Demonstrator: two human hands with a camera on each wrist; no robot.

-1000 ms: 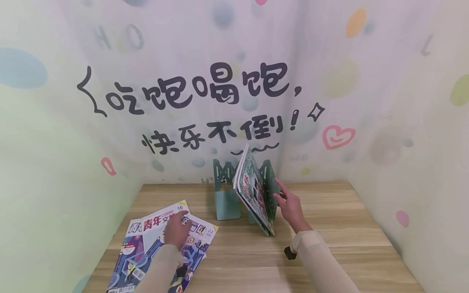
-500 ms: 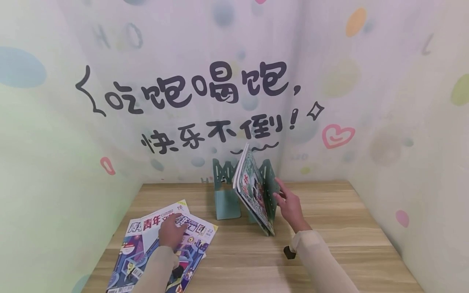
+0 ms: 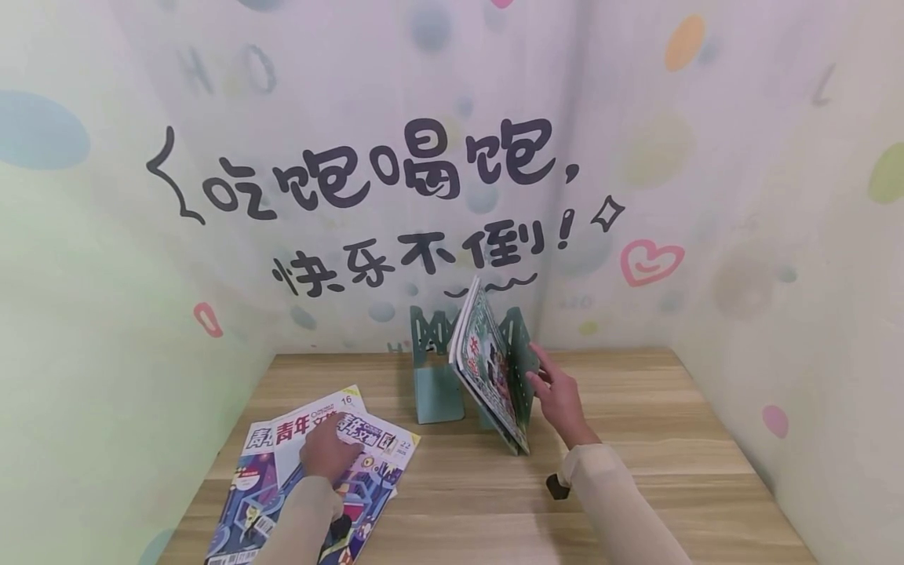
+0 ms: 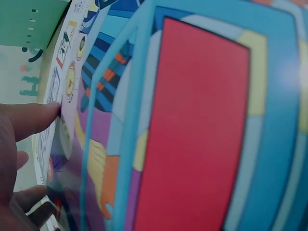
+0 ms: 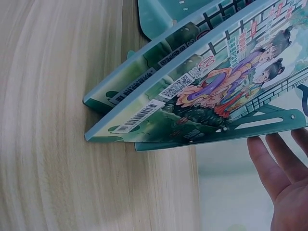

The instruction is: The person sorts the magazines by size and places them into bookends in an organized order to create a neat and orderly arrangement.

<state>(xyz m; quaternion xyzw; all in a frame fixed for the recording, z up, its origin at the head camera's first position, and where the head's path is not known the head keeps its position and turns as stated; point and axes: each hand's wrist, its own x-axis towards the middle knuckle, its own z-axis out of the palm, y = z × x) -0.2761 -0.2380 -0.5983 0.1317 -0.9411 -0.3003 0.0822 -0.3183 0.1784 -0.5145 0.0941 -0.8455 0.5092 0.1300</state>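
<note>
Two upright magazines (image 3: 483,369) with green illustrated covers lean inside a green metal bookend (image 3: 526,369). My right hand (image 3: 561,400) touches the bookend's right plate from outside with extended fingers; the right wrist view shows the fingertips (image 5: 257,144) against that plate. On the table's left lie several magazines, fanned out and overlapping. My left hand (image 3: 330,449) rests over the purple-blue magazine numbered 22 (image 3: 374,479), at its left edge beside the magazine numbered 16 (image 3: 297,428). In the left wrist view the thumb (image 4: 36,120) lies at the cover, with the other fingers loosely bent near the edge.
The bookend's left plate and base (image 3: 439,396) stand to the left of the upright magazines. A wooden table (image 3: 636,486) carries everything. Printed walls (image 3: 706,196) close in at the back and both sides.
My left hand has shifted left and slightly down across the magazines, uncovering more of the title on the one numbered 22. The right hand, bookend and upright magazines have stayed put.
</note>
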